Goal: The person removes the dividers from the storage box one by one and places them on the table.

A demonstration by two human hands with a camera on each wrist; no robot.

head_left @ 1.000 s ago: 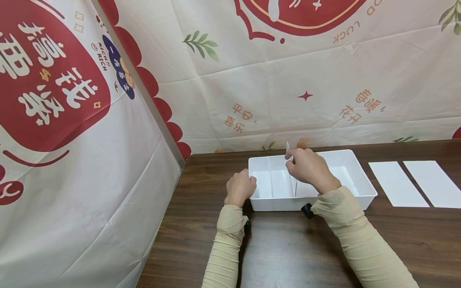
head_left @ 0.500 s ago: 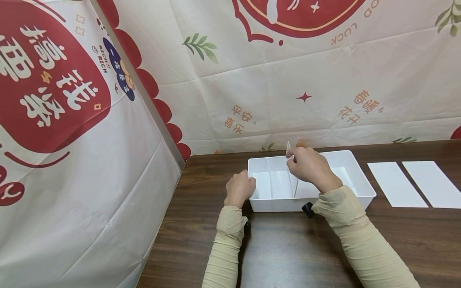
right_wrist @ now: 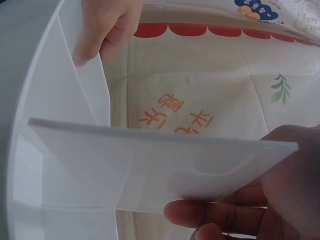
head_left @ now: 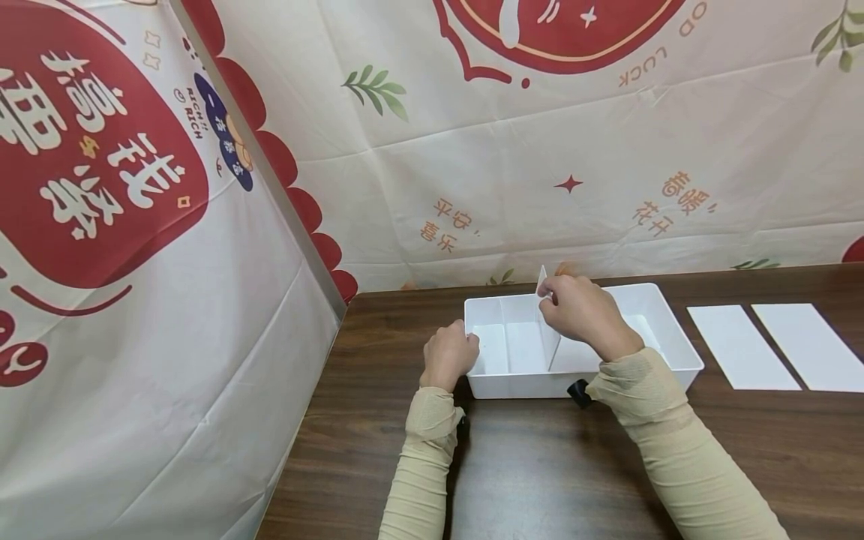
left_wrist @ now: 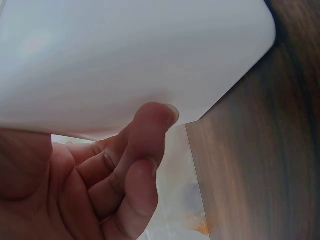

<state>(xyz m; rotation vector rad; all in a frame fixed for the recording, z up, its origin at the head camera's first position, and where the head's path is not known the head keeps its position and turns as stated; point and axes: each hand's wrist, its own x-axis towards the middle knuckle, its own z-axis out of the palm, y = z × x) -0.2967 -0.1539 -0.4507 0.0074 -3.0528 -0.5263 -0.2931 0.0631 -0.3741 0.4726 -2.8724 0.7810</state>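
A white plastic box (head_left: 520, 387) sits on the table near its back edge. My left hand (head_left: 450, 354) grips the box's left wall, thumb over the rim; in the left wrist view, curled fingers (left_wrist: 150, 132) touch the outer side. My right hand (head_left: 582, 316) pinches a thin white divider panel (right_wrist: 150, 162) between thumb and fingers. This panel stands crosswise inside the box, slanted, its far upper corner sticking up above the back rim. Further left, a second divider (head_left: 505, 337) crosses the box. My right hand hides part of the box's middle.
Two flat white panels (head_left: 742, 347) lie side by side on the wooden table (head_left: 540, 465) right of the box. A printed cloth (head_left: 405, 172) hangs behind the table, and another covers the left side. A black wrist device (head_left: 579, 393) sits under my right wrist.
The held divider has turned slightly: its far top corner shifted a little right, its near end a little left. My left hand keeps its grip on the box wall.
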